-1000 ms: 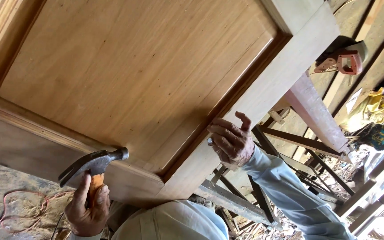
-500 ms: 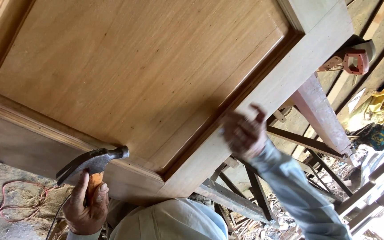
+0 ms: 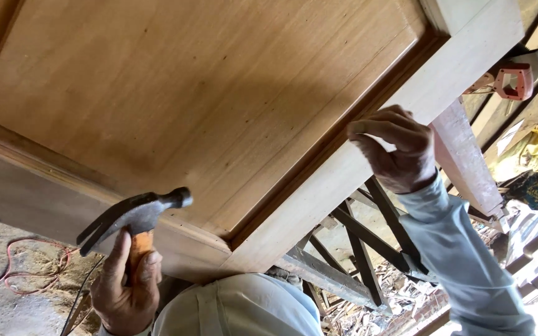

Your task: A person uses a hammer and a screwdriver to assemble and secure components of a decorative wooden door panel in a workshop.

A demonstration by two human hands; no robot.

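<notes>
Wooden door panel (image 3: 207, 93): smooth, matt, warm-toned timber with fine straight grain, set in a paler, bare-looking wooden frame (image 3: 368, 162) with a moulded edge. Claw hammer (image 3: 135, 218): dull grey metal head, worn and unpolished, on an orange handle with a slight sheen, whether wood or plastic cannot be told. Sleeve (image 3: 462, 261): light blue woven cloth, matt and creased; red power tool (image 3: 515, 78): plastic-looking body; floor (image 3: 14, 298): rough and dusty, strewn with sawdust.

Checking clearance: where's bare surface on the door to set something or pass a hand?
Free: the recessed panel between the frame rails. Crowded: bottom rail by the left hand gripping the hammer, and the right stile under the right hand.
</notes>
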